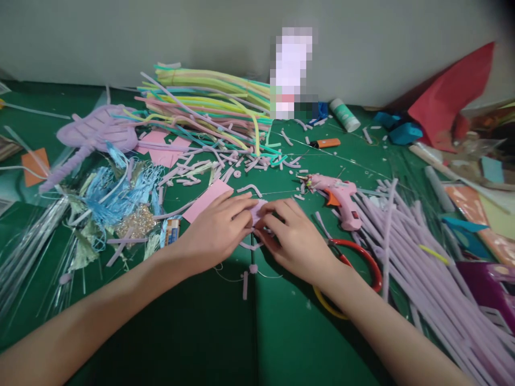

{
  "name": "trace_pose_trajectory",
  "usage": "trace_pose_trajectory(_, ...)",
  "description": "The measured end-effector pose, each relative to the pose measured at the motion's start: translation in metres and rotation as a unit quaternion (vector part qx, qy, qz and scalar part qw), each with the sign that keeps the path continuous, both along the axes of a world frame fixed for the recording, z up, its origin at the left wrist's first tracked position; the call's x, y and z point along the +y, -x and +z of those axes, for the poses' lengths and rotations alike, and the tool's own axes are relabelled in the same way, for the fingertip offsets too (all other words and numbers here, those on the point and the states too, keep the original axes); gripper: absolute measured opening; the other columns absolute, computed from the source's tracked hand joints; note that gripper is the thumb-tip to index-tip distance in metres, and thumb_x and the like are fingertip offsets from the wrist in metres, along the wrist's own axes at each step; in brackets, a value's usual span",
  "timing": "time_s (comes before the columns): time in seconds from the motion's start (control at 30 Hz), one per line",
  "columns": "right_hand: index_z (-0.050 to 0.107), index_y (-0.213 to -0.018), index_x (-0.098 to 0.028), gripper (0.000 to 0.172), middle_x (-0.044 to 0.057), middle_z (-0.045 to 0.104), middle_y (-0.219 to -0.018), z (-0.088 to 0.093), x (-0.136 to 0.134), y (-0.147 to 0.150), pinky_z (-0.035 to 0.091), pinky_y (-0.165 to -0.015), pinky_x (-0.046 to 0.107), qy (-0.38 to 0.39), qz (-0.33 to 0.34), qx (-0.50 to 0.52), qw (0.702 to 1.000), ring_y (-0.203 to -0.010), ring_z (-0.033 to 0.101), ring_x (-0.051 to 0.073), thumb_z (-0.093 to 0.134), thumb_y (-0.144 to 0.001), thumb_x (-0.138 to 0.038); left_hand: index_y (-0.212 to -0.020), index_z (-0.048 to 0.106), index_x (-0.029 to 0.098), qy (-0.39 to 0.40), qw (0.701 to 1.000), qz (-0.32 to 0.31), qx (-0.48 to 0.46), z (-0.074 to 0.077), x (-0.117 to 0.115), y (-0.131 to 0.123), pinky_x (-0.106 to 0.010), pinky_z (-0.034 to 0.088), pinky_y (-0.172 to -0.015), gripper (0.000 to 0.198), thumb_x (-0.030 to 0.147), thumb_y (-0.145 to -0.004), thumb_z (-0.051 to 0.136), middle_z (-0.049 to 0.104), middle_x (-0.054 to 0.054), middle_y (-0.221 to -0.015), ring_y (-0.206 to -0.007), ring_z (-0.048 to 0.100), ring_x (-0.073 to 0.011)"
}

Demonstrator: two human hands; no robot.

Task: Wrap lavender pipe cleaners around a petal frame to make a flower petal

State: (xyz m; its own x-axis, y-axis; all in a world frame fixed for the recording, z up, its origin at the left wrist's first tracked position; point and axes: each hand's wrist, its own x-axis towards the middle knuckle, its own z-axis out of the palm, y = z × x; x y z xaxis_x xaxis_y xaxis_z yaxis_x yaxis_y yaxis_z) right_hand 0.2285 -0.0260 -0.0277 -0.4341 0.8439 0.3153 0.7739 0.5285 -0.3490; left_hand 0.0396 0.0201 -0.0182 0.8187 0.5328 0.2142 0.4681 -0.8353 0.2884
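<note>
Between my two hands is a small lilac fuzzy piece (pixel 257 213), apparently pipe cleaner, mostly hidden by fingers. My left hand (pixel 225 225) grips its left side with fingers bent together. On the right side, my right hand (pixel 292 233) pinches it between thumb and fingers. A pink paper card (pixel 209 199) lies beside my left hand. Just below the hands are a small lilac pom-like bit (pixel 253 268) and a short lilac strip (pixel 245 285). Right of my right hand lie a pink glue gun (pixel 336 195) and scissors with red and yellow handles (pixel 376 271).
Colourful pipe cleaners (pixel 209 102) pile at the back, with lilac offcuts before them. Lilac stems (pixel 426 268) cover the right side. Blue tassels (pixel 108 193) and a lilac woven fan shape (pixel 98 128) lie left. An orange lighter (pixel 328 143) and a white-green tube (pixel 345 115) are behind.
</note>
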Motion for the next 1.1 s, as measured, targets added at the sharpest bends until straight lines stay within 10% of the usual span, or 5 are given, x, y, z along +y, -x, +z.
trace_pose_trajectory(0.63, 0.062, -0.085, -0.013, 0.008, 0.017, 0.067, -0.113, 0.000, 0.005, -0.003, 0.052, -0.083, 0.046, 0.020, -0.008, 0.015, 1.000, -0.102, 0.063, 0.031, 0.056, -0.087, -0.018, -0.080, 0.057, 0.016, 0.059, 0.997, 0.015, -0.041, -0.003, 0.005, -0.001, -0.046, 0.034, -0.113, 0.014, 0.019, -0.091, 0.048, 0.069, -0.016, -0.113, -0.118, 0.059, -0.0250)
trace_pose_trajectory(1.1, 0.056, -0.118, -0.011, 0.033, 0.016, 0.065, -0.119, -0.001, 0.006, -0.003, 0.048, -0.093, 0.044, 0.001, 0.011, 0.028, 1.000, -0.112, 0.058, 0.029, 0.059, -0.085, -0.016, -0.125, 0.052, 0.016, 0.265, 0.958, 0.070, -0.084, 0.013, 0.018, 0.003, -0.039, 0.045, -0.096, 0.048, 0.025, -0.080, 0.064, 0.061, -0.012, -0.124, -0.113, 0.056, -0.0264)
